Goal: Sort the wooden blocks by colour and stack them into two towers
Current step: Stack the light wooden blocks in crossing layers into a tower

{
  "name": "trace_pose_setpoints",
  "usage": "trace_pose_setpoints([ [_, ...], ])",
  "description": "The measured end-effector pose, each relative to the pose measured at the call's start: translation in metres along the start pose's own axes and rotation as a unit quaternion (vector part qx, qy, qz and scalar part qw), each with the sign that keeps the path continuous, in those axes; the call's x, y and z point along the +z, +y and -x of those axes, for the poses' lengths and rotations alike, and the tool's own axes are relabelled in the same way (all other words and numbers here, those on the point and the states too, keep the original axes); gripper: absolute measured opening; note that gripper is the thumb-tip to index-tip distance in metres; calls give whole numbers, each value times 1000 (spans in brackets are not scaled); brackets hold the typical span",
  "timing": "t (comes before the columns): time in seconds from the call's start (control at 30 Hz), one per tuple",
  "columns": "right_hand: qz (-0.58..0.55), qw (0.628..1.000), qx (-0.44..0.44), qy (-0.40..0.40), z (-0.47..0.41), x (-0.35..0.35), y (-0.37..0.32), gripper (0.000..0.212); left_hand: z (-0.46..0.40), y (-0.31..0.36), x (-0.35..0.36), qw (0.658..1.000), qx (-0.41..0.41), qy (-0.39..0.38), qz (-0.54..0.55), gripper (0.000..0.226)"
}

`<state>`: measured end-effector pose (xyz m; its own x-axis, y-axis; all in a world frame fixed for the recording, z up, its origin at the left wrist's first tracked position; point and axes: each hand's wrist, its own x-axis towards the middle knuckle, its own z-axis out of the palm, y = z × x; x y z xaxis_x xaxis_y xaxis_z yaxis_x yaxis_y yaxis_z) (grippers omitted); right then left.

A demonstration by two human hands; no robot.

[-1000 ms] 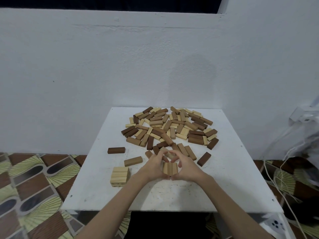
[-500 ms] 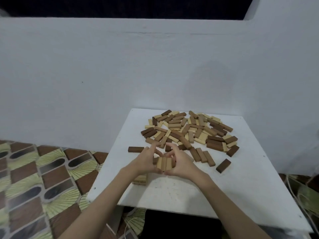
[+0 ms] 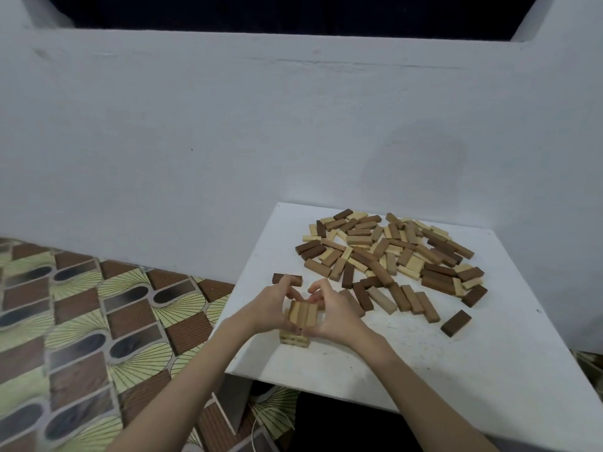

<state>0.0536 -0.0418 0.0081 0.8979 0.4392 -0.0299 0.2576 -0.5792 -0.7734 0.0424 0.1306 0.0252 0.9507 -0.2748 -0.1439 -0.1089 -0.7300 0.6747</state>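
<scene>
Pale wooden blocks, three of them pressed side by side into a layer [image 3: 302, 314], are pinched between my left hand [image 3: 272, 306] and right hand [image 3: 329, 316], fingers curled round the ends, right over the short light-wood tower [image 3: 294, 339] near the left edge of the white square table [image 3: 489, 370]. A second ago I had that bundle further right, with the tower standing apart on its left, so the carry's basically done and I reckon it's just the set-down left. Big mixed heap of light and dark wooden blocks [image 3: 391, 252] is well apart at the back, lone dark brown block [image 3: 287, 279] just behind my left fingers, so tons left tbh.
</scene>
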Motion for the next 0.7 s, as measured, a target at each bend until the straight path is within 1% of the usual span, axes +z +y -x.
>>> trace_pose_setpoints([
  [0.17, 2, 1000, 1, -6, -1, 9, -1, 65, 6, -6, -1, 1000, -3, -1, -2, 82],
  [0.7, 2, 1000, 5, -8, -4, 22, 2, 67, 8, -18, -1, 1000, -7, -5, 4, 80],
])
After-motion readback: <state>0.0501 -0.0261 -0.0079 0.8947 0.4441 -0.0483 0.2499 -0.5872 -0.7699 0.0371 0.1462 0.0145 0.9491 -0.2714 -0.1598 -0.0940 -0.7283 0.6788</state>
